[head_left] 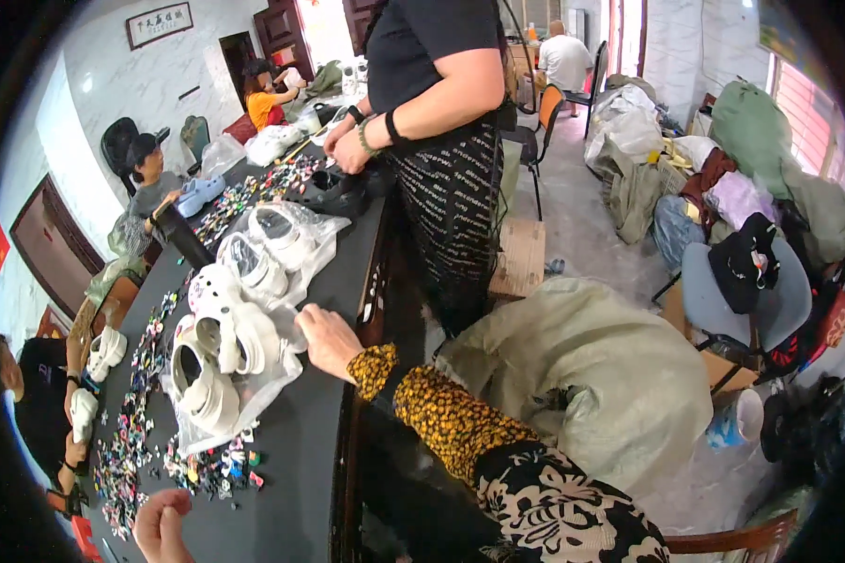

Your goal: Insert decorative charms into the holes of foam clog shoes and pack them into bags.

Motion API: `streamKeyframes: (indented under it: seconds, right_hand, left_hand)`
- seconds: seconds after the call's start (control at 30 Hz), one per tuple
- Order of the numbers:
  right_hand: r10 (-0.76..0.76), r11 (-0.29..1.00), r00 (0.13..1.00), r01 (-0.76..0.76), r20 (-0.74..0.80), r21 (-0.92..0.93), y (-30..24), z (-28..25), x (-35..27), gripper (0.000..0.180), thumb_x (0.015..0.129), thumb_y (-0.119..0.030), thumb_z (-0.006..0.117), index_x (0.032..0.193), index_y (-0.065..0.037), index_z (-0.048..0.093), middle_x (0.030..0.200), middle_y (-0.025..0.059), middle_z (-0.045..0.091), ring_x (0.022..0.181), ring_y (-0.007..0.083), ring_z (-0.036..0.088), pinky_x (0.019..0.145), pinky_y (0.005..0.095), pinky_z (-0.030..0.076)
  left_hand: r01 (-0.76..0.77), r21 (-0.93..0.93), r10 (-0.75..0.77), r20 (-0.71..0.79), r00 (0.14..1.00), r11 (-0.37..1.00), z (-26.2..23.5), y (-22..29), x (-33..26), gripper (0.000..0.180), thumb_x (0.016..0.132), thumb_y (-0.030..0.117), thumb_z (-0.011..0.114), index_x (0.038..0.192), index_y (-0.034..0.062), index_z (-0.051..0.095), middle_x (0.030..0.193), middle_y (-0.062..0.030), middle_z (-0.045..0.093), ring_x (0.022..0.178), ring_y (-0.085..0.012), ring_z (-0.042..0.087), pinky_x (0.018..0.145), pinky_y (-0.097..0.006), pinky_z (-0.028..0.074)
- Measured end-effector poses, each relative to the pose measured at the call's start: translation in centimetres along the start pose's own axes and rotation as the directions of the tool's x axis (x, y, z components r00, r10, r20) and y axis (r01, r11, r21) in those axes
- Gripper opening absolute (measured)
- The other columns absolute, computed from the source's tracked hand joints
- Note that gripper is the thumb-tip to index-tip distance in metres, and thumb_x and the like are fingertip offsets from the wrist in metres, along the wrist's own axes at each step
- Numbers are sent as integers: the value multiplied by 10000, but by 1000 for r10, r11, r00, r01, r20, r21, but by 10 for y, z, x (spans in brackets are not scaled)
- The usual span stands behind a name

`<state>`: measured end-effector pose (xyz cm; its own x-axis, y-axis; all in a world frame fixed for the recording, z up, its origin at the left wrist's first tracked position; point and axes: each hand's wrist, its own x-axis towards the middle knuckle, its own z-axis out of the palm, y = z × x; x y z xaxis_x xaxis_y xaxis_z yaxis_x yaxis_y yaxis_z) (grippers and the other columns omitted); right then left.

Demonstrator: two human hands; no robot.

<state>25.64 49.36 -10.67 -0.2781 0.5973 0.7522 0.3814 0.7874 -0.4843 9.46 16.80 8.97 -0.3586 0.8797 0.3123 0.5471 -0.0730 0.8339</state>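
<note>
Under both hands and stretching away beyond them runs the long dark desk (pixel 296 460). Past the right hand (pixel 330 345), at the desk's edge, a standing person (pixel 432 103) in black bends over it. On the floor to the right of that hand slumps a big pale sack (pixel 610 366), its mouth turned toward the arm, probably to keep it handy.

Just left of the right hand, and beyond the left hand (pixel 161 530), white clogs (pixel 207 402) crowd together with clear plastic (pixel 259 392) around or beneath them, perhaps to keep them clean and grouped. More bagged clogs (pixel 253 267) sit behind.

The right hand is narrow, fingers bent by the plastic's edge; I can't tell whether it grips any. The left has thumb and finger drawn together, and whatever they might pinch is hidden from me. Smallest, coloured charms (pixel 117 474) lie loose beyond the left hand, likely spread for easy picking.
</note>
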Motion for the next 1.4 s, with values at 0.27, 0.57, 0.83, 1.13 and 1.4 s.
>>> streamKeyframes:
  seconds: [0.27, 0.57, 0.83, 1.13, 1.4]
  right_hand:
    - [59, 960, 996, -38, -66, 279, -1, -30, -36, 262, 724, 101, 471, 968, 14, 505, 951, 183, 510, 902, 341, 548, 820, 357, 459]
    - [352, 928, 930, -361, -102, -94, 24, -146, -151, 184, 794, 16, 499, 955, -29, 577, 928, 179, 593, 890, 354, 584, 780, 404, 477]
    - [672, 713, 717, -559, 186, -424, 50, -229, -282, 179, 811, -95, 517, 949, -12, 595, 921, 205, 629, 901, 375, 591, 785, 436, 473]
    - [950, 309, 184, -463, 251, -831, 62, -257, -399, 322, 862, -121, 528, 1150, 22, 507, 992, 206, 626, 912, 343, 619, 710, 449, 518]
    - [910, 368, 395, -633, 124, -681, 83, -244, -404, 293, 792, -142, 559, 1026, 32, 584, 946, 258, 622, 924, 426, 573, 798, 465, 463]
  left_hand:
    - [230, 31, -232, 171, 958, 973, -23, -14, -79, 181, 924, 76, 524, 986, -51, 636, 902, -91, 654, 858, -149, 593, 801, -286, 476]
    - [307, 10, -281, 430, 858, 952, -2, -67, -112, 161, 920, 92, 553, 983, -29, 639, 885, -63, 655, 824, -128, 582, 748, -262, 475]
    - [183, 131, -223, 450, 865, 974, 22, -90, -115, 132, 882, 66, 533, 865, -33, 618, 794, -62, 605, 695, -118, 542, 652, -242, 435]
    - [255, 134, -288, 453, 844, 958, 34, -100, -116, 116, 875, 68, 535, 886, -24, 606, 818, -60, 556, 762, -133, 521, 716, -254, 421]
    - [375, 180, -415, 416, 809, 910, 32, -94, -114, 145, 886, 106, 520, 883, -18, 596, 761, -34, 536, 707, -108, 506, 664, -240, 421]
